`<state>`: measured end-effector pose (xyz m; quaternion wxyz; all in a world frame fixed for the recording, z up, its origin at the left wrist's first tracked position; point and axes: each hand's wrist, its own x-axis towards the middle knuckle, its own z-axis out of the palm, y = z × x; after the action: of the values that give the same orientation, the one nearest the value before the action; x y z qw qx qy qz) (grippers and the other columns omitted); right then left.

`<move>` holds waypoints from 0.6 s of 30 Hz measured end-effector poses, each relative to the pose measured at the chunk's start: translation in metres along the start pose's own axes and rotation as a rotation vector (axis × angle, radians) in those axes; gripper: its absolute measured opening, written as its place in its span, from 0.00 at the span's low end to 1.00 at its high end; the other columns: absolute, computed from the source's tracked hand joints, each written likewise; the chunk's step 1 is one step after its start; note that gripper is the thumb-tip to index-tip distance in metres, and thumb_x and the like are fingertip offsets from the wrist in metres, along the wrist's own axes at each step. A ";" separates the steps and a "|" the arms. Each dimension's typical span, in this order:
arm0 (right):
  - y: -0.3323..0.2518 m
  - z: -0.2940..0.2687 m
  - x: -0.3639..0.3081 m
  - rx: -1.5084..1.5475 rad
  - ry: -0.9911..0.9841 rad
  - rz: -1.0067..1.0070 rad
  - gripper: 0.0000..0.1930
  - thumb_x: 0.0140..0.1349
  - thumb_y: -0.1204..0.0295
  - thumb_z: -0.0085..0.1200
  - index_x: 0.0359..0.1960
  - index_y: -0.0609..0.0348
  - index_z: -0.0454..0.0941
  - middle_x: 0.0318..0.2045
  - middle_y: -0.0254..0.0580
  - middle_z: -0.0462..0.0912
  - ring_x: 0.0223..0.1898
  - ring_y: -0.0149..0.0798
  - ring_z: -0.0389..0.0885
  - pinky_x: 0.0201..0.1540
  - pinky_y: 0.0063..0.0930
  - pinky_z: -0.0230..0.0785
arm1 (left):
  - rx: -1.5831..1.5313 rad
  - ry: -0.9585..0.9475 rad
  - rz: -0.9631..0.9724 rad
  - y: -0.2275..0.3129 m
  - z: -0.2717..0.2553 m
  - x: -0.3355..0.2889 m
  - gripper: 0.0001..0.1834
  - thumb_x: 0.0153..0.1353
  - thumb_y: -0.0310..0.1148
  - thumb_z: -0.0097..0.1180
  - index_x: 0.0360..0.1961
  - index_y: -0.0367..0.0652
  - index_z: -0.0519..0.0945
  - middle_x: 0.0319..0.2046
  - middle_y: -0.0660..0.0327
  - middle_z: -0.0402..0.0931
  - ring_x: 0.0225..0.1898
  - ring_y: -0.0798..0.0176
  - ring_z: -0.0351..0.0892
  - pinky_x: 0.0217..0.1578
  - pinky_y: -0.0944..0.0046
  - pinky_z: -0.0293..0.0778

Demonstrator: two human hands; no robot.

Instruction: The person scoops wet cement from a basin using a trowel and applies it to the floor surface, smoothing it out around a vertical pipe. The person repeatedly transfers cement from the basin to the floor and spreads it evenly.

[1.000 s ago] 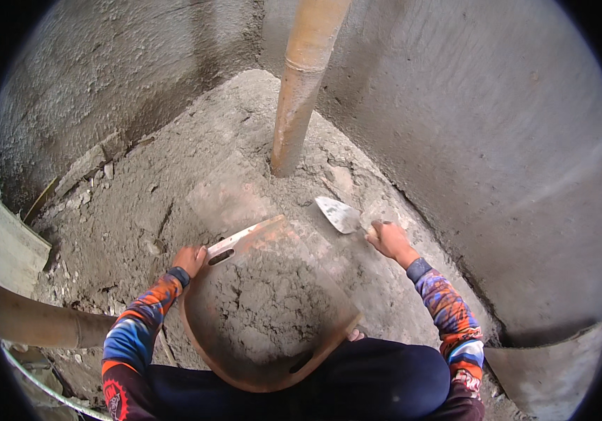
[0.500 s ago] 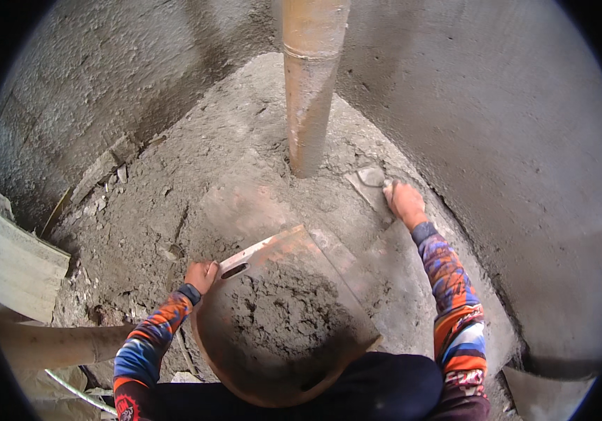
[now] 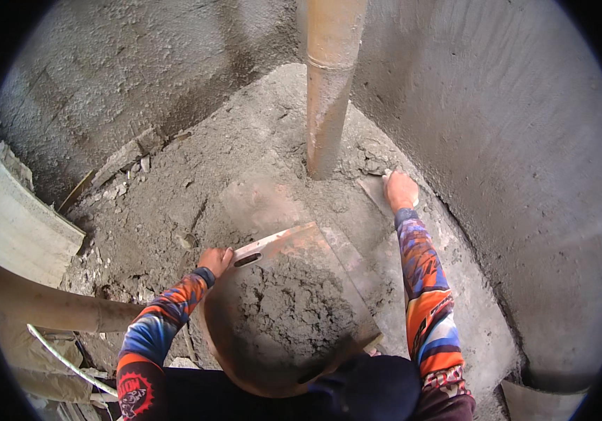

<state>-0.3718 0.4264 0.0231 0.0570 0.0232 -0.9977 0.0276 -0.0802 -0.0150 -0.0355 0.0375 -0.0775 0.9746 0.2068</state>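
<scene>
My left hand (image 3: pixel 215 261) is closed on the upper left edge of a scoop-shaped mortar pan (image 3: pixel 299 242), beside its slotted handle hole. Wet grey mortar (image 3: pixel 294 305) fills much of the pan, which rests close against my legs. Out to the right, my right hand (image 3: pixel 400 189) grips a trowel, its handle mostly hidden by my fingers. The trowel's flat blade (image 3: pixel 374 193) lies low over the mortar-covered ground, just right of the foot of a bamboo post (image 3: pixel 329 119).
Rough plastered wall (image 3: pixel 146 63) rises at the far left, and a smoother grey wall (image 3: pixel 497 154) curves along the right. A horizontal bamboo pole (image 3: pixel 55 302), a pale curved panel (image 3: pixel 24 217) and a white cord (image 3: pixel 66 359) lie at the left. Rubble (image 3: pixel 122 186) lines the wall foot.
The trowel has moved closer to the bamboo post and its blade has turned. My left hand keeps its hold on the pan. The whole view has shifted slightly.
</scene>
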 end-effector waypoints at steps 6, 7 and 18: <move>0.012 -0.018 -0.019 -0.069 0.026 0.016 0.18 0.59 0.54 0.52 0.37 0.57 0.81 0.35 0.47 0.84 0.39 0.47 0.83 0.40 0.38 0.76 | -0.003 -0.050 -0.028 0.023 -0.018 -0.011 0.25 0.64 0.48 0.38 0.24 0.43 0.81 0.23 0.44 0.76 0.28 0.38 0.76 0.34 0.46 0.71; 0.014 -0.022 -0.024 -0.079 0.018 0.010 0.18 0.60 0.54 0.52 0.36 0.57 0.81 0.35 0.48 0.84 0.39 0.47 0.83 0.40 0.38 0.76 | -0.012 -0.048 -0.026 0.025 -0.020 -0.012 0.25 0.64 0.48 0.37 0.24 0.44 0.81 0.23 0.44 0.76 0.28 0.38 0.76 0.34 0.46 0.71; 0.038 -0.112 -0.083 -0.165 0.185 -0.185 0.22 0.61 0.50 0.48 0.42 0.56 0.75 0.36 0.53 0.80 0.35 0.54 0.81 0.36 0.45 0.75 | -0.048 -0.040 0.026 0.017 -0.021 -0.014 0.28 0.65 0.52 0.38 0.28 0.39 0.81 0.24 0.41 0.76 0.29 0.35 0.76 0.35 0.45 0.71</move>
<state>-0.2789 0.4739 0.1231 0.1528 0.1075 -0.9807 -0.0577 -0.0696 -0.0064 -0.0086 0.0523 -0.0618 0.9693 0.2322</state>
